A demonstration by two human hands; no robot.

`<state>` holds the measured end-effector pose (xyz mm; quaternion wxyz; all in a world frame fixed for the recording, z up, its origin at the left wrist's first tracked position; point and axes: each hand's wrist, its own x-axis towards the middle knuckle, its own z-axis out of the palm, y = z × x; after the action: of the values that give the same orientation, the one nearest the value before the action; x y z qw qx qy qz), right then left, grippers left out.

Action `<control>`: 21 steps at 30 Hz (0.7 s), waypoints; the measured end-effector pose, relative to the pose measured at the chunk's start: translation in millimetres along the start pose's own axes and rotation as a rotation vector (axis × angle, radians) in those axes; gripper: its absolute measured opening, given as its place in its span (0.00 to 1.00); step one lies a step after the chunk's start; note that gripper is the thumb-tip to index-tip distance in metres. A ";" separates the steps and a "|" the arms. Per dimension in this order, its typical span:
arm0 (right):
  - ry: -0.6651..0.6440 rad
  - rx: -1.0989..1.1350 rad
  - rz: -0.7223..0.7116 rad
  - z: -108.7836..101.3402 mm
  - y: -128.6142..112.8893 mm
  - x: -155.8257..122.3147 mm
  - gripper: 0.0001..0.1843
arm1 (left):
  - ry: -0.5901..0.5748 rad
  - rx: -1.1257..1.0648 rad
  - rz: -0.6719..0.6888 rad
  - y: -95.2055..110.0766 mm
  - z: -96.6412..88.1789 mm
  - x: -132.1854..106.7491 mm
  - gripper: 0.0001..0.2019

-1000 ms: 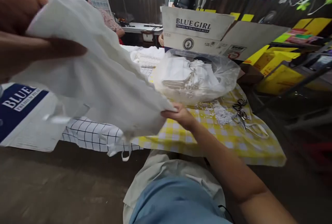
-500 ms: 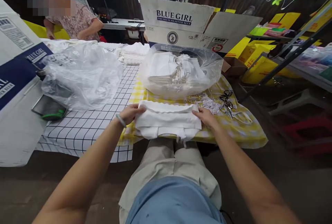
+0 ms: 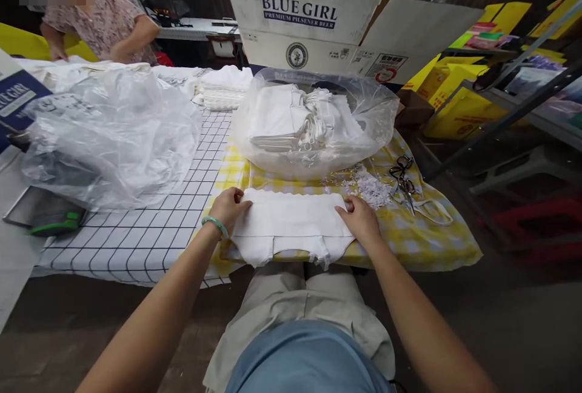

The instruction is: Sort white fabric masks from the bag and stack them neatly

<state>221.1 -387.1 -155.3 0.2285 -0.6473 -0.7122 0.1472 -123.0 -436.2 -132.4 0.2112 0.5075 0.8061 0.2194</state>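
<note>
head view: a person sits at a table, both forearms reaching forward.
garment: a folded white garment [image 3: 291,226] lies flat on the yellow checked cloth [image 3: 409,241] at the table's near edge, its lower hem hanging slightly over.
left hand [image 3: 233,206]: rests on the garment's left upper corner with fingers loosely bent; i cannot tell whether they pinch the edge. a green bracelet [image 3: 214,223] is on the wrist.
right hand [image 3: 361,223]: lies palm down on the right upper corner, fingers stretched out, closed around nothing.
handling: probably light, soft and limp, so it likely slides and loses its fold easily; best held at both side edges.
behind: a clear plastic bag of white garments [image 3: 313,120], then a blue girl carton [image 3: 302,17].
right: scissors [image 3: 402,178] beside white scraps [image 3: 370,185].
left: a crumpled plastic bag [image 3: 109,132] on a grid-pattern cloth [image 3: 150,241].
</note>
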 end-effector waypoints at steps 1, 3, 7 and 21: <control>-0.009 0.001 0.011 0.4 -1.5 1.4 0.13 | -0.003 0.005 -0.011 0.9 0.3 2.0 0.14; -0.024 0.021 0.007 1.8 -3.1 4.3 0.10 | -0.013 0.002 -0.019 1.5 1.0 4.8 0.11; 0.041 0.034 -0.135 4.4 -5.1 3.5 0.02 | 0.053 -0.001 0.038 0.0 5.0 0.0 0.07; 0.090 0.072 -0.462 12.1 -7.0 -35.5 0.13 | 0.188 -0.010 0.176 -14.3 23.8 -13.8 0.22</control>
<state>210.9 -422.0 -166.9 0.3105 -0.4644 -0.8248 0.0872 -114.5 -451.0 -158.3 0.1171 0.5523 0.7736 0.2877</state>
